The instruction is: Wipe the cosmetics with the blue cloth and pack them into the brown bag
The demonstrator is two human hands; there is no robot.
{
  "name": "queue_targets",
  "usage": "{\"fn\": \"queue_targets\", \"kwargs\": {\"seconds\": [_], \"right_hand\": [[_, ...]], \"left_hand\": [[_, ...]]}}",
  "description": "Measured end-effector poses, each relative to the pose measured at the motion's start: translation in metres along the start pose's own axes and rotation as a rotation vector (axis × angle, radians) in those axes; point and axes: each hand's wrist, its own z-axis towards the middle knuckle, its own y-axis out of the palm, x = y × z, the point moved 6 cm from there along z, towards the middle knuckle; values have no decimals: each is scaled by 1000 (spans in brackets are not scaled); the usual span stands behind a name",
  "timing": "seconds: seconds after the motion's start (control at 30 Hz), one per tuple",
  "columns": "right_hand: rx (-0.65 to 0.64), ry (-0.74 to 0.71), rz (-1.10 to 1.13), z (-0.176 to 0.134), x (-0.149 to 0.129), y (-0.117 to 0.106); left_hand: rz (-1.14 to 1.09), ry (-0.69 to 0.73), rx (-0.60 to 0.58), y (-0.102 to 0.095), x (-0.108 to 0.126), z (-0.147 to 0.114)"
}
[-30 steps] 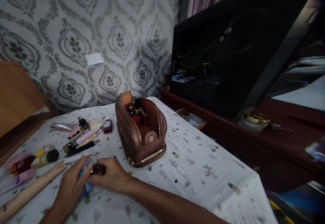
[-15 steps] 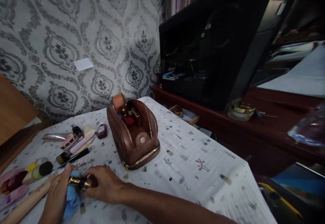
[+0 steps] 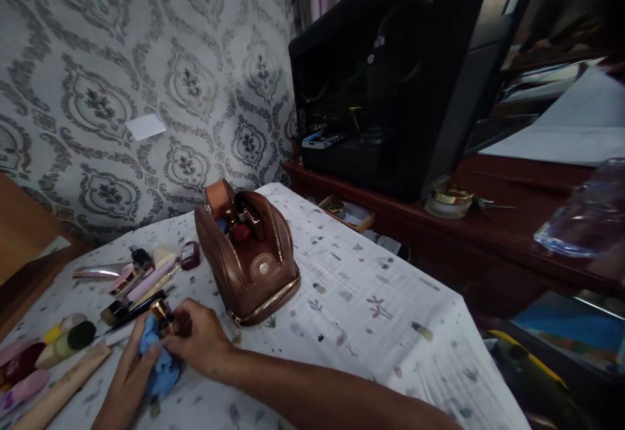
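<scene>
Low over the cloth-covered table, my right hand (image 3: 204, 340) grips a small dark bottle (image 3: 160, 311) with a gold cap, which stands nearly upright with the cap on top. A crumpled blue cloth (image 3: 163, 376) is in my left hand (image 3: 127, 371), its fingers closed on it close against the bottle. The lower part of the bottle is hidden by the fingers and cloth. Just beyond my right hand stands a brown leather bag (image 3: 227, 272), unzipped, with a red item (image 3: 240, 232) and other small things inside.
Left of the bag lie a dark red bottle (image 3: 190, 254), a silvery tube (image 3: 97, 272) and several brushes and cosmetics. A wooden stick (image 3: 68, 384) lies at the lower left. On the right, a dark red cabinet (image 3: 488, 222) holds a black monitor-like box (image 3: 351, 105) and a gold-rimmed jar (image 3: 448, 202).
The bottle has turned from lying sideways to nearly upright, cap up. My left hand has shifted slightly right with the blue cloth. The whole view has swung a little to the right.
</scene>
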Motion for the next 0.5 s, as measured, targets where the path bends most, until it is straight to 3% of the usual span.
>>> {"fn": "queue_targets", "kwargs": {"seconds": [0.2, 0.5], "right_hand": [[28, 75, 222, 7, 14, -1], [51, 78, 114, 5, 10, -5]], "left_hand": [[-27, -9, -127, 14, 17, 4], [38, 25, -177, 18, 28, -3]]}}
